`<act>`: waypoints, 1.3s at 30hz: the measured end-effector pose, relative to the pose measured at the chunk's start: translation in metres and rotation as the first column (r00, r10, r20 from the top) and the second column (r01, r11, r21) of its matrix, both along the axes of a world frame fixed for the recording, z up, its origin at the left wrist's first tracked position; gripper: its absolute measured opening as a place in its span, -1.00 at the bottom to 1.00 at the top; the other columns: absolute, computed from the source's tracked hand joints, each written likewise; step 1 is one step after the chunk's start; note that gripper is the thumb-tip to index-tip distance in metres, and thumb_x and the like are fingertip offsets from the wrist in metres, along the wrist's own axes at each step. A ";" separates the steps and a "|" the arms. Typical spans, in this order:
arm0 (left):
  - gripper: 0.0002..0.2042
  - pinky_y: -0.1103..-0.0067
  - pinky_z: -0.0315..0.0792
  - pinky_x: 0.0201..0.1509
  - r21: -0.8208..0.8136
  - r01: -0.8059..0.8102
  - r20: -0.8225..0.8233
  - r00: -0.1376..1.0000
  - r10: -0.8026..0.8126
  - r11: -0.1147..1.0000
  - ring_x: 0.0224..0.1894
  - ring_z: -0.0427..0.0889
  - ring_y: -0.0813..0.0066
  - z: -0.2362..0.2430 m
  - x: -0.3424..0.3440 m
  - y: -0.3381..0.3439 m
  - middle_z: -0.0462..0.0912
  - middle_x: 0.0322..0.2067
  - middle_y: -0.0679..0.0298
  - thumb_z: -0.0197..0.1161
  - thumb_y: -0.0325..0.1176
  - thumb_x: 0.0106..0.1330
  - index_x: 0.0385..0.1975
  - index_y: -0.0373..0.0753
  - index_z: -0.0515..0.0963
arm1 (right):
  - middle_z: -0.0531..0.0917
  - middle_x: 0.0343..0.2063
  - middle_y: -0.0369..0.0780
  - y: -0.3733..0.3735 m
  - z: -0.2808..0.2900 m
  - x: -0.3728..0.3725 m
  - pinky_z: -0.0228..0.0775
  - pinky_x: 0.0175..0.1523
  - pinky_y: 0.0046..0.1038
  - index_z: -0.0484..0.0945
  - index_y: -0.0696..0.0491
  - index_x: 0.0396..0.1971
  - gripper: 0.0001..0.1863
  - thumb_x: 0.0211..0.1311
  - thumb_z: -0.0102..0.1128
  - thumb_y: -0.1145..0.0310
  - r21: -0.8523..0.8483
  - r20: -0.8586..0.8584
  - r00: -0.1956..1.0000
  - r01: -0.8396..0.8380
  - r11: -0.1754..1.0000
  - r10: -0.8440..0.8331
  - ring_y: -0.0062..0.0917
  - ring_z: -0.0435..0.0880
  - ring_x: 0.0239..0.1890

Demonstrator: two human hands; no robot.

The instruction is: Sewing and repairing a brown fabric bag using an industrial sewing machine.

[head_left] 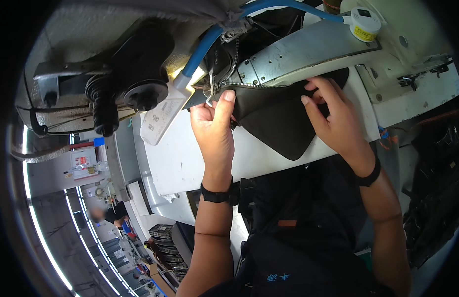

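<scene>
My left hand [213, 123] grips a dark fabric piece [284, 128] at its zipper end, thumb on top, right beside the sewing machine's presser foot [210, 91]. The metal zipper [261, 86] runs along the fabric's upper edge to the right. My right hand [338, 119] rests on the fabric's right part, fingers bent, thumb and forefinger apart. A white plastic housing [160, 116] on a blue hose [202, 49] sits just left of my left hand.
The dark machine head [140, 54] overhangs the upper left. The white table [172, 166] carries a metal plate [308, 42] and a round white fitting [364, 24]. A co-worker [115, 213] is farther off at the lower left; dark garments [432, 188] hang at the right.
</scene>
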State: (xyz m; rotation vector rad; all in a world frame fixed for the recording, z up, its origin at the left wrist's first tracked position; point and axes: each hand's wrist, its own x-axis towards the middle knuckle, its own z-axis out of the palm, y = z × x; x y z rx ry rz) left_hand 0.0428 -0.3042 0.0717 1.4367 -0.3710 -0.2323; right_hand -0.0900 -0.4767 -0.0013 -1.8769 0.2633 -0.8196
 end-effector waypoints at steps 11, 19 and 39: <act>-0.63 0.64 0.46 -0.02 0.208 0.005 0.080 0.997 -0.022 0.978 -0.10 0.59 0.56 0.004 -0.023 0.016 0.64 -0.08 0.13 0.27 -0.37 0.48 0.12 -0.49 0.41 | 0.60 0.09 -0.17 -0.005 -0.005 -0.002 0.49 -0.19 -0.52 0.27 0.08 0.42 -0.35 0.37 0.24 0.43 0.186 -0.144 0.990 0.027 0.982 0.000 -0.56 0.67 -0.25; -0.38 0.13 0.25 0.47 0.121 0.063 -0.098 0.994 -0.052 0.991 0.57 0.07 0.12 0.011 -0.084 0.044 0.16 0.51 -0.01 0.05 -0.17 0.60 0.55 -0.26 0.07 | 0.61 0.04 -0.22 0.010 0.014 0.037 0.40 -0.28 -0.54 0.45 0.11 0.17 -0.50 0.20 -0.04 0.66 0.817 0.381 0.924 -0.348 0.461 0.023 -0.51 0.64 -0.23; -0.49 0.48 0.21 0.47 0.013 0.436 0.241 0.872 -0.426 0.900 0.30 0.48 0.38 -0.013 0.061 -0.003 0.59 0.24 0.10 -0.27 -0.14 0.70 0.23 -0.42 0.50 | 0.71 -0.18 -0.14 0.052 0.029 -0.007 0.57 -0.15 -0.34 0.69 0.12 -0.15 -0.84 0.32 0.29 0.45 -0.417 0.052 0.998 0.057 0.907 -0.039 -0.27 0.71 -0.24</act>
